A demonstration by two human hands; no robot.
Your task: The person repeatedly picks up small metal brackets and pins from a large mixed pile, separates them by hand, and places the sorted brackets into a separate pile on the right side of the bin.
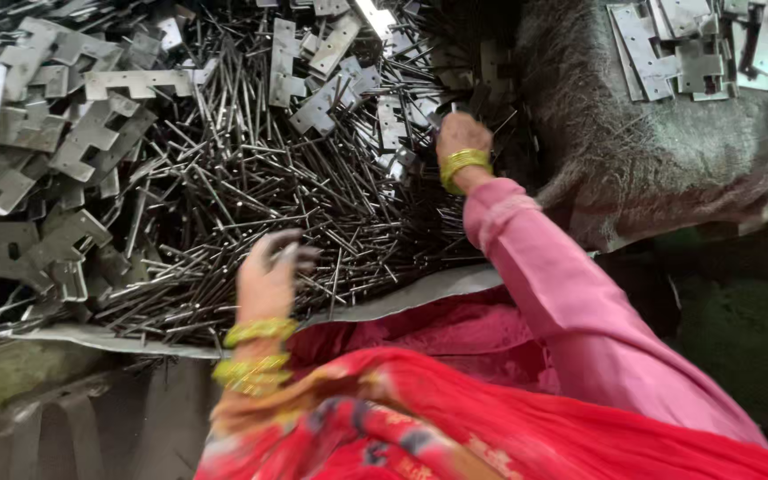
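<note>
Head view: right hand [460, 133] fingers hidden among criss-crossed pins [251, 187]; left hand [268, 271] spread loose

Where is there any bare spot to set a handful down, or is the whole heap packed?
Bare room: the dark grey cloth mound below the flat metal plates at upper right, and the grey sheet edge beside the pink sleeve. Crowded: the pile of thin dark metal rods around both hands, and the notched plates at left.

Both hands [270, 267] [460, 133] over thin metal pins [260, 196], notched plates [82, 133] around
</note>
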